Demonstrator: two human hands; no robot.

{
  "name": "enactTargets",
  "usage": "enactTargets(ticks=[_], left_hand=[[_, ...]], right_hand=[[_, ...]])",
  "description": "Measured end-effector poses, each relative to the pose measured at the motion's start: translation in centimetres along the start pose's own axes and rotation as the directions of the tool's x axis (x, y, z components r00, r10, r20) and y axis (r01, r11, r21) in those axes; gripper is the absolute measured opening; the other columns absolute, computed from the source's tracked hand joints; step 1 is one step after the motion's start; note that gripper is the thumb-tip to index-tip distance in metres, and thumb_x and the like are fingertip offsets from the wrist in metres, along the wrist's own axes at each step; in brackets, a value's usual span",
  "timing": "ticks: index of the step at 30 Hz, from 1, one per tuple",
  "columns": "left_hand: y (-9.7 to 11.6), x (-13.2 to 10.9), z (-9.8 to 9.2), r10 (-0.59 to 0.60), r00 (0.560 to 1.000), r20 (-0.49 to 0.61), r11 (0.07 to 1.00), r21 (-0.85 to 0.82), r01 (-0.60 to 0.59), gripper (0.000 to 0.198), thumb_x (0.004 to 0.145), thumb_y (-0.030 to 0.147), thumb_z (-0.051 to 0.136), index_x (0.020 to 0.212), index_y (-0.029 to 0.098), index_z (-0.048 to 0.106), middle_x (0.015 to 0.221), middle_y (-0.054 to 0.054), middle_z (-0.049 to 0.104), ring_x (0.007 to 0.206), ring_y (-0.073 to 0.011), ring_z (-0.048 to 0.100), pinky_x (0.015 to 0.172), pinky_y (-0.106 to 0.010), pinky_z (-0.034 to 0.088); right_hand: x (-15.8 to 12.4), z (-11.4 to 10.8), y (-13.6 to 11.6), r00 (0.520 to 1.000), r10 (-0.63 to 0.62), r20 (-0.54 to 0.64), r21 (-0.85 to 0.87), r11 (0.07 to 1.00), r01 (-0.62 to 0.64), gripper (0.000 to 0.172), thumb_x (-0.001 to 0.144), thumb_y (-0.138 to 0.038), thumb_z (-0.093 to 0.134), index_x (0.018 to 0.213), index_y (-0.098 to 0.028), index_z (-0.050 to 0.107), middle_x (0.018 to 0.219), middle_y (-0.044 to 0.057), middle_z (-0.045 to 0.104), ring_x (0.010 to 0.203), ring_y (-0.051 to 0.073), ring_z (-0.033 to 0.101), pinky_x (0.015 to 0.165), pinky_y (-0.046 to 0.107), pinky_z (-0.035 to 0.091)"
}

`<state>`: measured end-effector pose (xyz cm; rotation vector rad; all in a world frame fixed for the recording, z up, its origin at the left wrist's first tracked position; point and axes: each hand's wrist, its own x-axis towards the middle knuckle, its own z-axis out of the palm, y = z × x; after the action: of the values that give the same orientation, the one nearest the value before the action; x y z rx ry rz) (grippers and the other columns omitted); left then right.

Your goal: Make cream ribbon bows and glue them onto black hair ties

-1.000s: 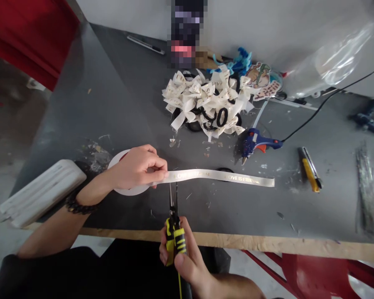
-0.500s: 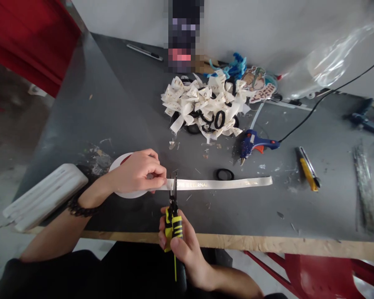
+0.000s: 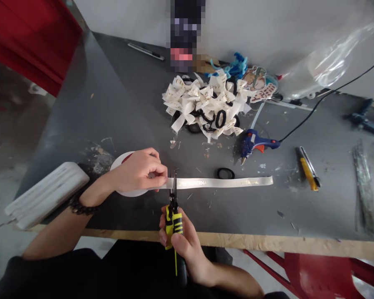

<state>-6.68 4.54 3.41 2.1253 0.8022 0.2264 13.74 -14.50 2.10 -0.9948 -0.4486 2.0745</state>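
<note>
My left hand [image 3: 140,171] pinches a white ribbon [image 3: 224,183] printed with shiny gold letters, just left of the blades. Under that hand lies a white ribbon spool [image 3: 119,161], mostly covered. My right hand [image 3: 187,243] is wrapped round yellow-and-black scissors [image 3: 173,218], whose dark blades point away from me and straddle the ribbon. To the right of the blades the ribbon stretches flat across the grey table. A black hair tie [image 3: 225,173] lies just behind that stretch.
White bows on black hair ties [image 3: 205,104] are heaped at the back, near a blue glue gun [image 3: 256,143] with a black cord. A yellow cutter knife [image 3: 309,168] lies right. At left sits a white device [image 3: 50,193]; a grey cutter [image 3: 146,51] lies far back.
Both hands keep almost the same place, with the blades still across the ribbon. The whole view has shifted very slightly.
</note>
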Motion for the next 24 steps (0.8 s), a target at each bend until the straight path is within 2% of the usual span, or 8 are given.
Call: enactTargets(ticks=[5, 13, 17, 24], left_hand=[[-0.02, 0.01, -0.01, -0.007, 1.0, 0.013, 1.0, -0.008, 0.007, 0.036, 0.099, 0.028, 0.059, 0.065, 0.025, 0.069, 0.06, 0.007, 0.064, 0.067, -0.013, 0.05, 0.094, -0.033, 0.04], [-0.22, -0.14, 0.03, -0.015, 1.0, 0.0, 1.0, -0.026, 0.015, 0.034, 0.103, 0.03, 0.057, 0.074, 0.026, 0.074, 0.068, 0.006, 0.075, 0.075, -0.0149, 0.057, 0.093, -0.033, 0.041], [-0.33, -0.18, 0.05, -0.012, 1.0, 0.021, 1.0, -0.02, 0.012, 0.029, 0.1, 0.026, 0.059, 0.075, 0.026, 0.074, 0.067, 0.007, 0.074, 0.072, -0.0137, 0.058, 0.097, -0.033, 0.041], [-0.23, -0.15, 0.0, -0.005, 1.0, 0.019, 1.0, -0.02, 0.005, 0.032, 0.1, 0.027, 0.059, 0.071, 0.024, 0.072, 0.065, 0.007, 0.07, 0.07, -0.0133, 0.055, 0.096, -0.033, 0.041]], right_hand=[[-0.05, -0.05, 0.02, 1.0, 0.001, 0.01, 0.007, 1.0, -0.002, 0.065, 0.09, -0.061, 0.079, 0.139, -0.025, 0.057, 0.114, 0.006, 0.057, 0.082, 0.015, 0.051, 0.075, 0.032, 0.042], [-0.06, 0.18, -0.25, 1.0, -0.003, 0.025, 0.006, 1.0, 0.003, 0.066, 0.089, -0.061, 0.08, 0.139, -0.025, 0.056, 0.116, 0.006, 0.058, 0.085, 0.015, 0.053, 0.076, 0.033, 0.041], [0.12, 0.03, -0.22, 0.999, -0.028, 0.033, -0.008, 1.0, 0.028, 0.062, 0.091, -0.058, 0.079, 0.139, -0.025, 0.057, 0.115, 0.006, 0.057, 0.084, 0.014, 0.052, 0.077, 0.032, 0.041], [0.05, 0.08, -0.16, 0.999, -0.02, 0.033, -0.016, 1.0, 0.021, 0.061, 0.092, -0.059, 0.078, 0.138, -0.025, 0.056, 0.115, 0.005, 0.057, 0.084, 0.014, 0.051, 0.077, 0.032, 0.04]])
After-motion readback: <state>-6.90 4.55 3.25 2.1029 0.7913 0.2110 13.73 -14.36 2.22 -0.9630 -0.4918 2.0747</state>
